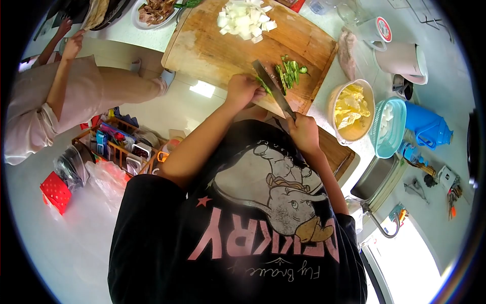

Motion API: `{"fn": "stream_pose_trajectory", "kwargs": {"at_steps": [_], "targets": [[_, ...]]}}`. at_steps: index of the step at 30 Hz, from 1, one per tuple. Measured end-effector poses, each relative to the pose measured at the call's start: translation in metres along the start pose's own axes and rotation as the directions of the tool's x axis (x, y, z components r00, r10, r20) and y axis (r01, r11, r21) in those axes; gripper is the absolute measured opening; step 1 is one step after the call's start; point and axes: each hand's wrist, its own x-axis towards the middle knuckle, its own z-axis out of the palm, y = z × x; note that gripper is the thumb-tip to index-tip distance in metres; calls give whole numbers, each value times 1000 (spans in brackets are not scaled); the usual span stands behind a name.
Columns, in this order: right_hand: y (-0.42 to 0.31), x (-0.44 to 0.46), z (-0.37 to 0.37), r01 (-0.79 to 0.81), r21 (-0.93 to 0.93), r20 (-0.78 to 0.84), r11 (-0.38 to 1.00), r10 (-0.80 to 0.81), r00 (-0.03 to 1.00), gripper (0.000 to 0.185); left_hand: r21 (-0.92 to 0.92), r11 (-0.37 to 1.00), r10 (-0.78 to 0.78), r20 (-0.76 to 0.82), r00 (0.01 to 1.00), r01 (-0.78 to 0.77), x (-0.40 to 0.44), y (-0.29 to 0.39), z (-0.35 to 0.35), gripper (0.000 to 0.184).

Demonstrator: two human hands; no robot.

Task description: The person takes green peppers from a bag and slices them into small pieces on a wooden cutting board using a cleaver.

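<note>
My right hand (304, 133) is closed round the handle of a kitchen knife (273, 88), whose blade slants up and left over the wooden cutting board (212, 55). With curled fingers, my left hand (245, 91) grips a green pepper (264, 86) at the board's near edge, against the blade's left side. Cut green pepper pieces (290, 72) lie just right of the blade. Toward the far side of the board sits a pile of chopped white vegetable (246, 19), perhaps onion.
Right of the board stand a bowl of yellowish leaves (353, 105), a turquoise basket (389, 126), a blue jug (428, 125) and a sink (373, 178). A plate of meat (158, 11) is at upper left. Another person (55, 96) stands at left by a pan.
</note>
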Motion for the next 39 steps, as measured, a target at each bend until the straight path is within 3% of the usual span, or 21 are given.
{"fn": "stream_pose_trajectory", "kwargs": {"at_steps": [11, 18, 26, 39], "targets": [[12, 2, 0, 3, -73, -33, 997, -5, 999, 29, 140, 990, 33, -53, 998, -25, -1, -3, 3, 17], [10, -2, -2, 29, -16, -44, 999, -30, 999, 31, 87, 996, 10, -40, 999, -7, -4, 3, 3, 19], [5, -2, 0, 9, -94, 8, 996, -9, 1000, 35, 23, 999, -27, -23, 999, 28, -2, -2, 2, 17], [13, 0, 7, -19, -255, 213, 967, 75, 974, 32, 70, 997, -26, -21, 999, 28, 4, -8, 2, 15]]}}
